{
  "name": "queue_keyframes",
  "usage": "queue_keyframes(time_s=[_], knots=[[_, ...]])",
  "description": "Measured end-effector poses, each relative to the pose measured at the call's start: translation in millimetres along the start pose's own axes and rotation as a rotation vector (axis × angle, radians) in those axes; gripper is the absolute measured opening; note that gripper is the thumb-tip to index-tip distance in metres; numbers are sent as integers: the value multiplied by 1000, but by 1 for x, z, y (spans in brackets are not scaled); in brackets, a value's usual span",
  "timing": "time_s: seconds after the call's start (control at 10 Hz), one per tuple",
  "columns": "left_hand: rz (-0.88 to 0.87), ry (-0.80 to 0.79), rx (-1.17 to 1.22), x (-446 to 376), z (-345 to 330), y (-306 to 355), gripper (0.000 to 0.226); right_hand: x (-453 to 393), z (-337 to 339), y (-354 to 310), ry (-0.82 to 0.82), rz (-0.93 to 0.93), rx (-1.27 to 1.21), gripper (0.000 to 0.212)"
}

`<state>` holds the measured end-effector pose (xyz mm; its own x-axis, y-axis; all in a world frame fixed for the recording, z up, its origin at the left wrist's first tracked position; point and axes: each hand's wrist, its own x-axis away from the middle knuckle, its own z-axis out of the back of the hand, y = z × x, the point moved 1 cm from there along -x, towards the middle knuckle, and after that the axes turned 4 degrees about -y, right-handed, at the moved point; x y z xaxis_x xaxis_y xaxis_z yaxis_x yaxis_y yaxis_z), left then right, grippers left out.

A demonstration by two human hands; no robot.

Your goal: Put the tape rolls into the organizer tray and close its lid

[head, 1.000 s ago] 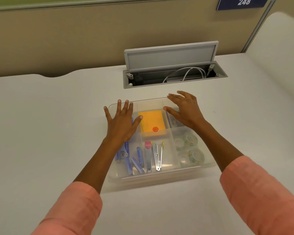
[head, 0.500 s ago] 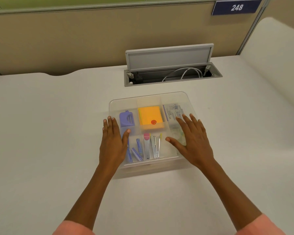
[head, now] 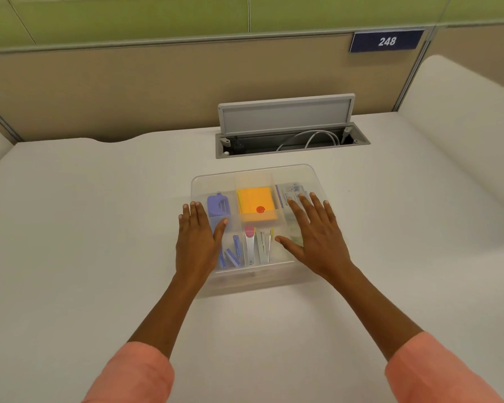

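A clear plastic organizer tray [head: 253,173] sits mid-table with its translucent lid lying flat on top. My left hand [head: 197,237] rests palm down on the lid's left side, fingers together. My right hand [head: 314,237] lies flat on the lid's right side with fingers spread. The tape rolls are in the front right compartment, almost wholly hidden under my right hand; a pale green edge of the tape rolls [head: 296,238] shows by the thumb. Through the lid I see orange sticky notes [head: 256,203], a purple staple remover [head: 218,205] and metal clips [head: 258,248].
An open grey cable hatch [head: 288,120] with white cables stands just behind the tray. A beige partition with a sign reading 248 [head: 387,41] bounds the far side of the white table [head: 85,228]. A raised white ledge [head: 463,126] runs along the right.
Both hands slid from the far end of the lid toward me and now lie flat over its middle and front. The tape rolls, visible a second ago, are now covered by my right hand.
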<state>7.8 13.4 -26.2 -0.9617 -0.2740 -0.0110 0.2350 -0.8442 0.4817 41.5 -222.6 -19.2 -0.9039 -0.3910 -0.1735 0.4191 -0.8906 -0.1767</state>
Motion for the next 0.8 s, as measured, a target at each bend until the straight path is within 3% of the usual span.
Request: queue_keyframes(time_s=[0.1, 0.3, 0.6, 0.7, 0.8], knots=[[-164, 29, 13, 6, 4, 4, 83, 0, -1, 0, 3, 8, 36, 77], [-480, -216, -130, 12, 1, 9, 123, 1, -3, 2, 11, -13, -3, 77], [-368, -264, -110, 11, 1, 9, 125, -2, 0, 2, -45, -36, -128, 74], [-339, -245, -116, 9, 2, 13, 123, -3, 17, -4, -54, -42, -297, 67], [-334, -223, -93, 4, 5, 24, 124, -8, 47, -15, 41, -87, -576, 59]])
